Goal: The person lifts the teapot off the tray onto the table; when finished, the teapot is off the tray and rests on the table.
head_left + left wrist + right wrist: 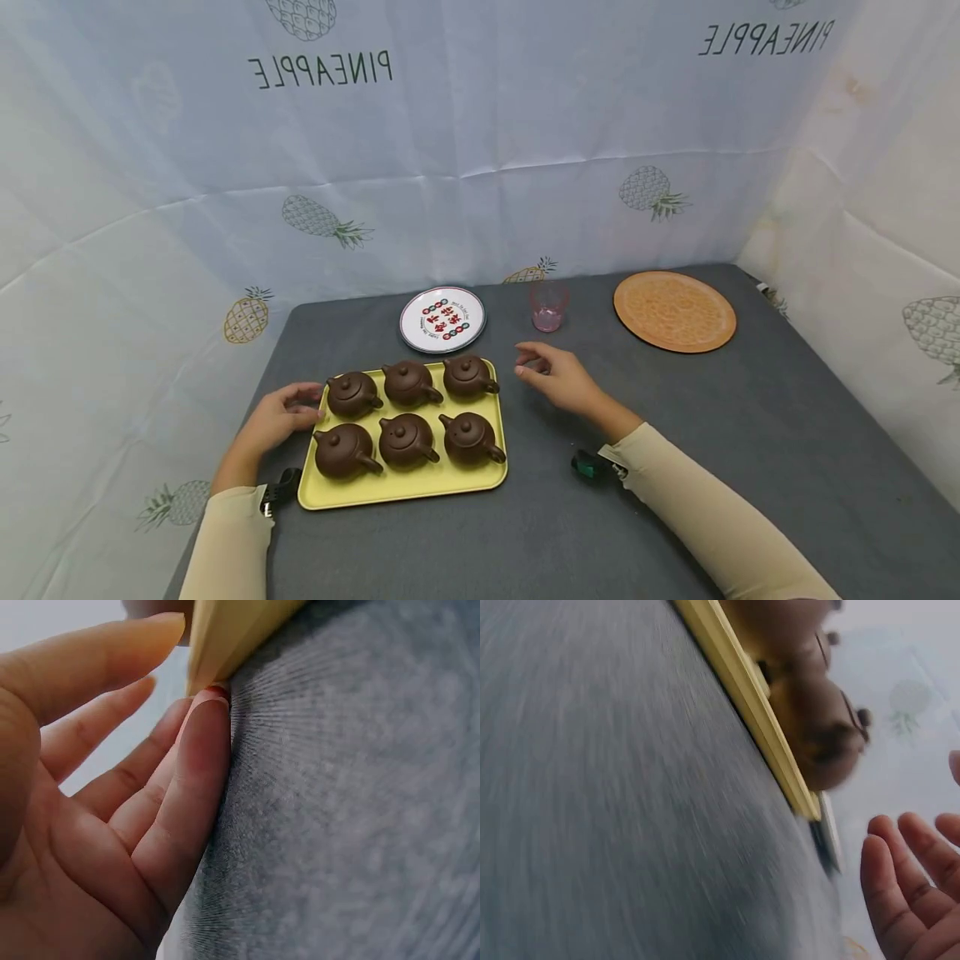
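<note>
R sleeve (708, 517) outstretched; R hand (561, 379) held off tray (405, 485); L hand (277, 417) laid against it, prob. for steadying; all fingers unclamped.

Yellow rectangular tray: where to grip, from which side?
Likely the raised rim of the yellow rectangular tray at both short ends, coming from left and right. Six round brown teapots cover its middle; two handles crowd the right rim, so grip between them.

A grey table (540, 533) bears a yellow tray (405, 490) at left, a plate (442, 320) and cup (548, 318) far, and a round orange-brown disc (675, 311) far right.
</note>
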